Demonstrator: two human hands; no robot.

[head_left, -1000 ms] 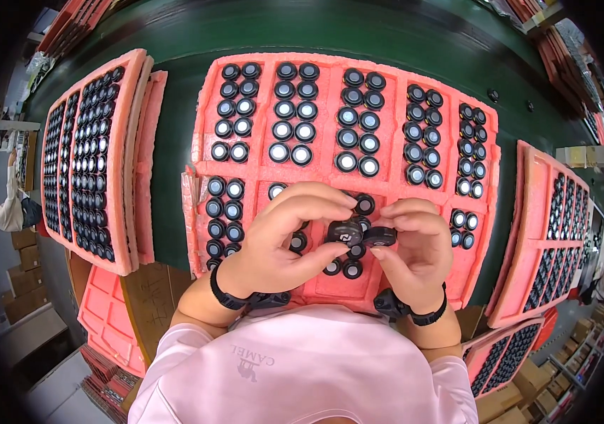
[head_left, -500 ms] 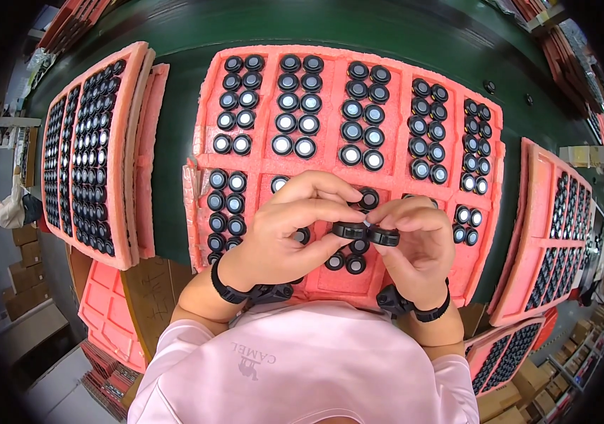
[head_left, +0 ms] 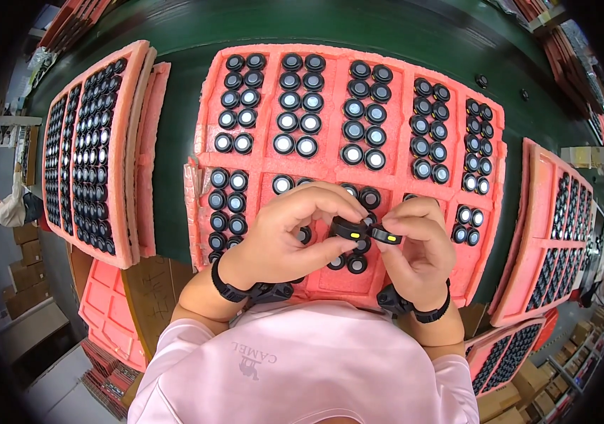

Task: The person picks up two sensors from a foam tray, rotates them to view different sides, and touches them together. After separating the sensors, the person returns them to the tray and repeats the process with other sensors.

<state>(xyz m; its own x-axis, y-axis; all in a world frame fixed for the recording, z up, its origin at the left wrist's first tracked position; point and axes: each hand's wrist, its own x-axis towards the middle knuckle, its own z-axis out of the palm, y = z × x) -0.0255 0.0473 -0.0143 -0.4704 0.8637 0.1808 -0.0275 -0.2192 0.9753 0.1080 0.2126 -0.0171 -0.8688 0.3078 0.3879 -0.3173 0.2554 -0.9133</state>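
Both my hands are raised over a pink foam tray divided into compartments. Between the thumb and fingers of my left hand is a round black part with a small yellow mark on its rim. My right hand pinches a similar black round part, also yellow-marked. The two parts are held on edge, side by side and very close; whether they touch I cannot tell. Rows of like black parts with pale round centres fill much of the tray, and my hands hide some of them.
Stacked pink trays of black parts stand at the left and right on the green table. Two loose black parts, one here, lie beyond the tray. A cardboard box is near my left arm. Other people are in the background.
The two black parts have turned in my fingers, and yellow marks now show on their rims. My hands have otherwise hardly moved.
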